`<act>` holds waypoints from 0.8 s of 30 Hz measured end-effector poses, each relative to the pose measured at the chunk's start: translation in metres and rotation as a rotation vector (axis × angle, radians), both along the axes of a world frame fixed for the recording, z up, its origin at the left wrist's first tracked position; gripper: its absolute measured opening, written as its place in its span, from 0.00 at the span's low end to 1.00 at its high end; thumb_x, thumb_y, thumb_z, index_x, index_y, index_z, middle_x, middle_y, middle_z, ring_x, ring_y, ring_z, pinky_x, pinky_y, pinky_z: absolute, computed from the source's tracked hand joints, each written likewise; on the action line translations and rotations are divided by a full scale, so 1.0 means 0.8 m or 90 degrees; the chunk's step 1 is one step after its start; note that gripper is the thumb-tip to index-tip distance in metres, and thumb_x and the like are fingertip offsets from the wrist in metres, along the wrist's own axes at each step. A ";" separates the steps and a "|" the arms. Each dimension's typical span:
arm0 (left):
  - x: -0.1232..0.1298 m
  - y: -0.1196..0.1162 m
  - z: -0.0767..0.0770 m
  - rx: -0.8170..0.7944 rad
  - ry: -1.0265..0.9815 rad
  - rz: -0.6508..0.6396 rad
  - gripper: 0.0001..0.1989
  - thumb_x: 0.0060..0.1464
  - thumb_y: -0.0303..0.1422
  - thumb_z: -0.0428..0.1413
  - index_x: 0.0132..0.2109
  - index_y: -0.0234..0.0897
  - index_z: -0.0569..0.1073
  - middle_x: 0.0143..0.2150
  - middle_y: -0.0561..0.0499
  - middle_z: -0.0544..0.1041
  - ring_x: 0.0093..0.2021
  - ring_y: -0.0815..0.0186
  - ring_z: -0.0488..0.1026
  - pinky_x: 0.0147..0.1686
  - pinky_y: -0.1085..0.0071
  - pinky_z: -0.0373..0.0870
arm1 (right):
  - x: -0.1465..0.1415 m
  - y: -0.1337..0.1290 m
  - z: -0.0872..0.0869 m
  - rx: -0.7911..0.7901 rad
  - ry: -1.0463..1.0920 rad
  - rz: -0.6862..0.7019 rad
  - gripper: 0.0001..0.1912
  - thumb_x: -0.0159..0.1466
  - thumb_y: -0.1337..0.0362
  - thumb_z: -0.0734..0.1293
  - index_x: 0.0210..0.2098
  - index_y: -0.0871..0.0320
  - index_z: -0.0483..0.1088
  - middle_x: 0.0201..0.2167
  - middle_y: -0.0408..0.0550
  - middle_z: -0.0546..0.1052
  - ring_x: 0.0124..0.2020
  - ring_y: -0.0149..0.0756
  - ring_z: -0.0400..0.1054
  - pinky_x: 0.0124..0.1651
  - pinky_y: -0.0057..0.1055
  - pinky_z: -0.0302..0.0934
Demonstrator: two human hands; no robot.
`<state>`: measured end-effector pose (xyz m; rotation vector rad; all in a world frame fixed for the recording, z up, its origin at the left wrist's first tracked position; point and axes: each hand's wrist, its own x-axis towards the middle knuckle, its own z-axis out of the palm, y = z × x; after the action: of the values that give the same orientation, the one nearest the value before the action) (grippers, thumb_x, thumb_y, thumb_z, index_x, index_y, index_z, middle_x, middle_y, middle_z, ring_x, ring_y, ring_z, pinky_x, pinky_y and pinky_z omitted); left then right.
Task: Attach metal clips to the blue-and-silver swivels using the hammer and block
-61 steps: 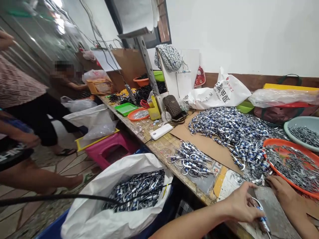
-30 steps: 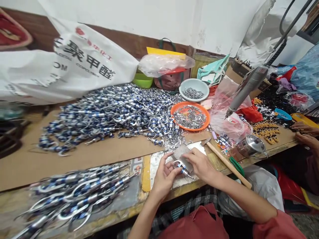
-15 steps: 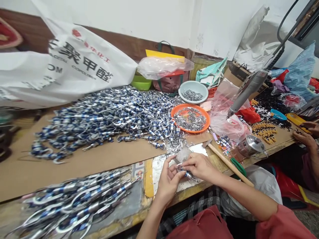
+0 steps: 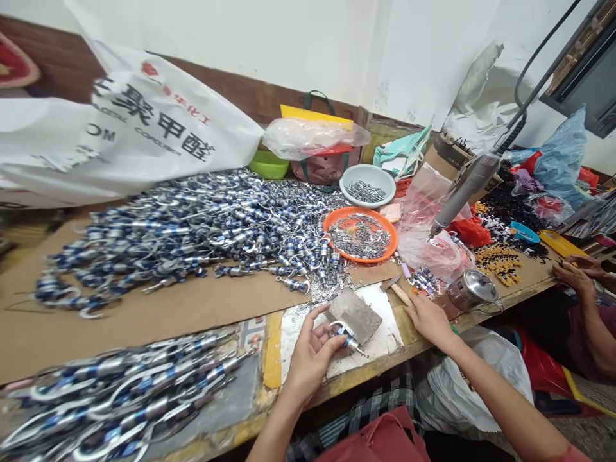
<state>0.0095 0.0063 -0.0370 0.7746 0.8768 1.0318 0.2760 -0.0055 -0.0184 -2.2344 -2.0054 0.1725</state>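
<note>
My left hand (image 4: pixel 312 351) is closed on a silver-and-blue metal hook piece (image 4: pixel 347 339), pinching it by the curved hook with its thin tip pointing right. Beneath that tip lies a flat grey metal block (image 4: pixel 360 319) on a white sheet (image 4: pixel 392 330). My right hand (image 4: pixel 432 322) is wrapped around the wooden handle of a hammer (image 4: pixel 400 294), which rests at the right of the sheet; most of the handle is hidden by the hand.
A big heap of similar hook pieces (image 4: pixel 192 224) covers the cardboard, with a row of them (image 4: pixel 144 391) at front left. An orange tray (image 4: pixel 394 240) and pale bowl (image 4: pixel 344 186) hold small metal parts. An electric screwdriver (image 4: pixel 464 189) hangs above. A co-worker's hands (image 4: pixel 577 276) are at right.
My right hand has left the hook piece and moved right onto the hammer handle. My left hand keeps hold of the hook piece. The view has shifted slightly.
</note>
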 end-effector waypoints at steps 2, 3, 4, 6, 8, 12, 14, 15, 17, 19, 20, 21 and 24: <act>0.000 0.000 0.002 -0.002 0.004 -0.001 0.34 0.41 0.32 0.62 0.54 0.40 0.56 0.33 0.52 0.73 0.35 0.65 0.73 0.35 0.67 0.72 | -0.011 -0.006 0.006 0.044 0.044 0.029 0.11 0.63 0.63 0.58 0.43 0.59 0.66 0.37 0.51 0.71 0.39 0.40 0.68 0.40 0.35 0.62; 0.000 0.000 0.003 -0.003 0.005 0.000 0.34 0.40 0.32 0.62 0.54 0.40 0.56 0.32 0.53 0.73 0.34 0.65 0.73 0.35 0.67 0.72 | -0.020 -0.011 0.014 0.076 0.072 0.066 0.12 0.64 0.64 0.57 0.45 0.58 0.65 0.38 0.51 0.71 0.39 0.39 0.67 0.41 0.34 0.62; 0.000 0.000 0.004 -0.003 0.005 0.001 0.34 0.40 0.32 0.62 0.54 0.40 0.56 0.32 0.53 0.73 0.34 0.65 0.73 0.34 0.67 0.72 | -0.029 -0.017 0.023 0.103 0.096 0.115 0.14 0.64 0.65 0.57 0.48 0.58 0.64 0.39 0.51 0.71 0.40 0.38 0.67 0.41 0.34 0.63; 0.001 0.000 0.005 -0.006 0.002 0.005 0.34 0.40 0.32 0.63 0.54 0.40 0.56 0.31 0.53 0.73 0.33 0.65 0.73 0.34 0.68 0.72 | -0.047 -0.032 0.043 0.127 0.117 0.238 0.18 0.65 0.67 0.54 0.54 0.56 0.60 0.41 0.51 0.72 0.40 0.37 0.68 0.42 0.32 0.63; 0.001 0.000 0.006 -0.012 -0.002 0.009 0.35 0.39 0.33 0.63 0.54 0.40 0.56 0.31 0.53 0.74 0.33 0.65 0.73 0.33 0.68 0.72 | -0.061 -0.044 0.059 0.144 0.110 0.329 0.22 0.66 0.70 0.53 0.59 0.53 0.55 0.41 0.51 0.72 0.40 0.36 0.69 0.41 0.31 0.64; 0.003 -0.002 0.011 -0.013 -0.008 0.015 0.35 0.39 0.32 0.63 0.54 0.41 0.56 0.31 0.54 0.73 0.30 0.66 0.72 0.31 0.68 0.72 | -0.072 -0.054 0.063 0.197 0.094 0.375 0.28 0.64 0.74 0.52 0.62 0.50 0.49 0.41 0.50 0.73 0.38 0.35 0.70 0.37 0.29 0.66; 0.003 -0.003 0.015 -0.015 -0.003 0.023 0.35 0.39 0.31 0.63 0.54 0.41 0.56 0.29 0.55 0.72 0.29 0.67 0.71 0.29 0.69 0.72 | -0.074 -0.055 0.057 0.160 0.062 0.371 0.30 0.62 0.75 0.52 0.62 0.50 0.51 0.37 0.49 0.74 0.32 0.35 0.70 0.33 0.29 0.66; 0.004 -0.004 0.017 -0.019 -0.002 0.027 0.35 0.39 0.31 0.63 0.54 0.41 0.56 0.29 0.56 0.72 0.28 0.67 0.71 0.29 0.70 0.71 | -0.075 -0.055 0.054 0.151 0.054 0.367 0.30 0.62 0.76 0.52 0.62 0.50 0.51 0.36 0.48 0.74 0.31 0.35 0.70 0.32 0.29 0.66; 0.004 -0.004 0.019 -0.026 0.000 0.032 0.36 0.38 0.31 0.63 0.54 0.41 0.56 0.29 0.56 0.72 0.28 0.67 0.72 0.28 0.70 0.72 | -0.079 -0.055 0.049 0.163 0.070 0.358 0.30 0.62 0.76 0.52 0.62 0.50 0.51 0.37 0.49 0.74 0.33 0.35 0.70 0.35 0.29 0.66; 0.005 -0.003 0.019 -0.025 -0.001 0.036 0.36 0.38 0.31 0.63 0.54 0.41 0.56 0.29 0.55 0.72 0.28 0.67 0.72 0.28 0.69 0.72 | -0.080 -0.052 0.042 0.162 0.112 0.354 0.29 0.63 0.75 0.52 0.62 0.50 0.52 0.38 0.49 0.74 0.36 0.35 0.70 0.38 0.29 0.66; 0.004 -0.002 0.018 -0.022 -0.001 0.039 0.35 0.38 0.31 0.63 0.54 0.41 0.57 0.29 0.55 0.73 0.28 0.67 0.72 0.28 0.69 0.72 | -0.077 -0.049 0.037 0.148 0.140 0.346 0.27 0.64 0.73 0.53 0.61 0.50 0.54 0.39 0.49 0.74 0.37 0.35 0.70 0.39 0.29 0.66; 0.004 -0.002 0.017 -0.019 0.004 0.041 0.33 0.37 0.31 0.64 0.52 0.40 0.60 0.29 0.55 0.73 0.28 0.67 0.72 0.29 0.69 0.72 | -0.071 -0.044 0.030 0.135 0.168 0.326 0.25 0.64 0.71 0.54 0.60 0.50 0.56 0.40 0.48 0.74 0.38 0.35 0.70 0.40 0.30 0.66; 0.000 -0.001 0.011 -0.023 0.045 0.020 0.18 0.36 0.33 0.64 0.37 0.36 0.71 0.28 0.53 0.74 0.28 0.66 0.73 0.31 0.68 0.73 | -0.033 -0.022 0.007 0.133 0.226 0.192 0.21 0.64 0.63 0.59 0.57 0.53 0.61 0.45 0.50 0.74 0.43 0.37 0.70 0.45 0.33 0.66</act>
<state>0.0098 0.0056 -0.0283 0.7727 0.9678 1.0182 0.2495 -0.0232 -0.0127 -1.6363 -2.0379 0.3452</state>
